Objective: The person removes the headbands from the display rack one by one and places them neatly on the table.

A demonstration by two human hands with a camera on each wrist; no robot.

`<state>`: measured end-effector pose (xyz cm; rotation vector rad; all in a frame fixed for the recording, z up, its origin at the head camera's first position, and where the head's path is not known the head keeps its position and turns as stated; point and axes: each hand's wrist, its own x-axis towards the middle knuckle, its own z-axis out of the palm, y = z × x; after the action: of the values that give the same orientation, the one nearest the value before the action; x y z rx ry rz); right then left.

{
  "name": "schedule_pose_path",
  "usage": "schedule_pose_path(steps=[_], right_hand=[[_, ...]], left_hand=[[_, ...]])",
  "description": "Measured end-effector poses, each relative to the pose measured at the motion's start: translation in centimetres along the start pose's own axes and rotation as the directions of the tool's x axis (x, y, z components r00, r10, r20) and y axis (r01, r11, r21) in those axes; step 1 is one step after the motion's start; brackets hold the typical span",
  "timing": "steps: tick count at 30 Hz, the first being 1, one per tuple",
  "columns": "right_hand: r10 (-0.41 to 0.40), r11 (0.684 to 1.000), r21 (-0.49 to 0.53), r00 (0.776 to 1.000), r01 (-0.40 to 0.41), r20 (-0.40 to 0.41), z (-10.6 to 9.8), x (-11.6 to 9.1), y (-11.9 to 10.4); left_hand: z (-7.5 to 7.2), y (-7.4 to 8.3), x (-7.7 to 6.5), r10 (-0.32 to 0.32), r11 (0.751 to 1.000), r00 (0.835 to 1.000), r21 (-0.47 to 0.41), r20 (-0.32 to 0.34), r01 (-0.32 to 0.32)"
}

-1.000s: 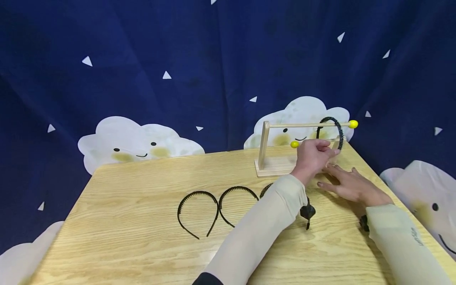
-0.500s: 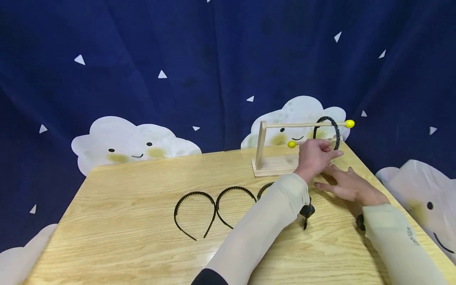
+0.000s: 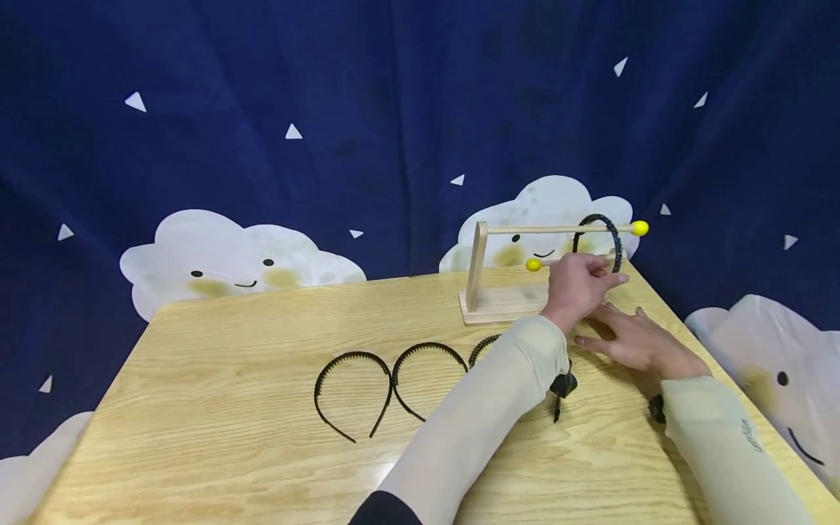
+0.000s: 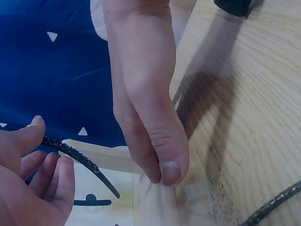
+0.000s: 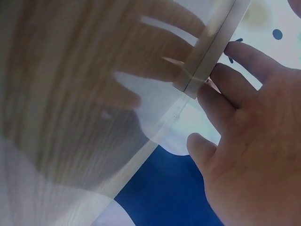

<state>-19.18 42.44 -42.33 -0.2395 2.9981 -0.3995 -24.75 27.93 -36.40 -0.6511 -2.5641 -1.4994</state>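
A wooden rack with yellow-tipped rods (image 3: 477, 266) stands at the right rear of the table. Over its upper rod hangs a black beaded headband (image 3: 617, 240). My left hand (image 3: 577, 288) holds the lower part of this headband between thumb and fingers. In the left wrist view the headband (image 4: 75, 153) slants down past the thumb of that hand (image 4: 33, 183), its end free. My right hand (image 3: 639, 343) reaches forward with straight fingers. Its fingertips touch the rack's wooden base (image 5: 211, 52) in the right wrist view.
Two black toothed headbands lie on the table: one at left (image 3: 354, 355), one beside it (image 3: 429, 345). A third headband (image 3: 482, 346) is mostly hidden by my left forearm. The lower rod's yellow ball (image 3: 533, 265) sticks out near my left hand. A blue cloud-print curtain (image 3: 394, 146) hangs behind.
The head view has turned slightly, so the scene sits further left. My left hand has shifted a little to the right relative to the rack. The right hand stays at the base.
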Motion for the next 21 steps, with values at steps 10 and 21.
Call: schedule_pose_path(steps=[10,21], right_hand=[[-0.002,1.0,0.016,1.0,0.002,0.0,-0.27,-0.14,-0.14],[0.011,1.0,0.023,1.0,-0.011,0.001,-0.25,-0.2,-0.1]], left_hand=[[0.02,-0.09,0.31,0.055,0.998,0.998,0.017,-0.028,-0.055],[-0.16,-0.24,0.62,0.126,0.989,0.992,0.086,-0.027,-0.124]])
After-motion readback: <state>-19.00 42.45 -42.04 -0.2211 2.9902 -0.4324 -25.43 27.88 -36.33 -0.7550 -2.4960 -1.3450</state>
